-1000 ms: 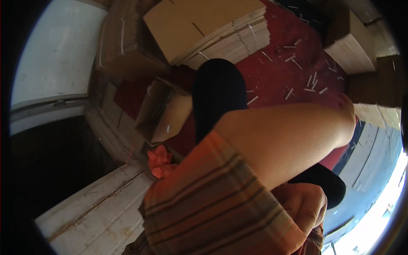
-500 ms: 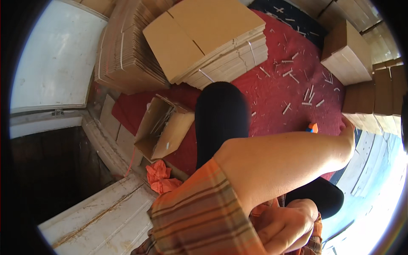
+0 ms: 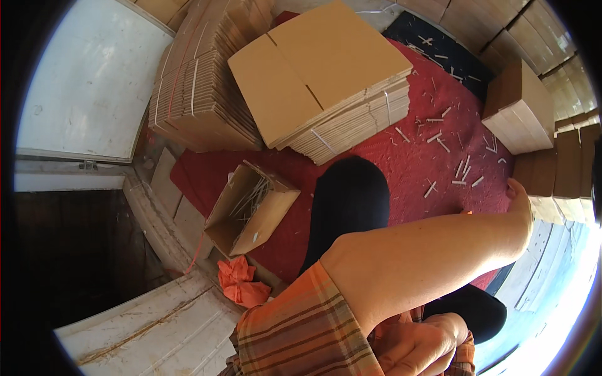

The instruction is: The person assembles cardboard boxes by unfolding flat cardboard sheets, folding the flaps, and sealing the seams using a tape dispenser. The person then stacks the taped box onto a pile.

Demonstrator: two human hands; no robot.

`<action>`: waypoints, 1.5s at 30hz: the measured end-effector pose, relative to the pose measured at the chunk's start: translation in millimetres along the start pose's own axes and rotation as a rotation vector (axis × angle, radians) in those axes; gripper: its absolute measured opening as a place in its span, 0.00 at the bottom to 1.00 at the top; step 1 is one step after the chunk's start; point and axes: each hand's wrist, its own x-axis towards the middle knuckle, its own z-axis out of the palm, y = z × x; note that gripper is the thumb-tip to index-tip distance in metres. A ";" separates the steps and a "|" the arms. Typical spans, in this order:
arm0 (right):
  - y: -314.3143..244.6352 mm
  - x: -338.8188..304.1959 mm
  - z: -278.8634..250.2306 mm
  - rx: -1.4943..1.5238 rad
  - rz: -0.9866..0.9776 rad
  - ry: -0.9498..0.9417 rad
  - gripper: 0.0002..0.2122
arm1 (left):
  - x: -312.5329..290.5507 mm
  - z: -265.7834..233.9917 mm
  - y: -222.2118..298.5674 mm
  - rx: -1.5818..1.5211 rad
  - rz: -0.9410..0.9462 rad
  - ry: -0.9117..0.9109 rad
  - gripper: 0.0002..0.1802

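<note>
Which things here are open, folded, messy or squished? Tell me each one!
Small cardboard box: open, thin strips inside
Big cardboard pile: folded flat, strapped
Cardboard bundle beside it: standing on edge, strapped
Orange wad: crumpled
Red floor covering: littered with pale strips
Brown boxes near left hand: packed together; can't tell if shut
Right hand: fingers bent

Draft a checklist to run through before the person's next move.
1. Left hand in view: ok, near the brown boxes at right.
2. Left hand's hold: cannot tell, its palm is hidden.
3. Right hand fully visible: not ok, partly hidden by the left forearm and sleeve.
4. Flat cardboard stack strapped: ok, white straps show.
5. Red floor covering free of scraps: not ok, pale strips lie scattered.
</note>
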 end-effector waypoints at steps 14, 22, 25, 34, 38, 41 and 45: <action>13.2 -100.5 -22.5 -0.745 0.336 1.361 0.13 | -180.8 241.3 -111.8 -0.562 -1.292 0.515 0.53; 66.5 -201.8 -47.9 -0.727 0.521 1.597 0.11 | -219.3 345.1 -78.5 -0.394 -1.382 0.404 0.41; 77.7 -208.6 -50.0 -0.759 0.609 1.560 0.10 | -223.1 351.2 -75.8 -0.334 -1.330 0.505 0.37; 96.7 -241.0 -50.6 -0.994 0.730 1.406 0.11 | -268.8 277.4 -100.2 -0.275 -1.192 0.861 0.23; 85.3 -238.8 -46.7 -0.996 0.721 1.451 0.11 | -285.3 203.2 -109.3 -0.336 -1.243 1.056 0.18; 74.2 -234.2 -43.6 -1.078 0.679 1.454 0.11 | -285.4 151.5 -104.3 -0.558 -1.227 1.342 0.11; 54.6 -230.4 -40.1 -1.063 0.639 1.440 0.12 | -240.1 84.7 -69.6 -1.031 -1.024 1.484 0.13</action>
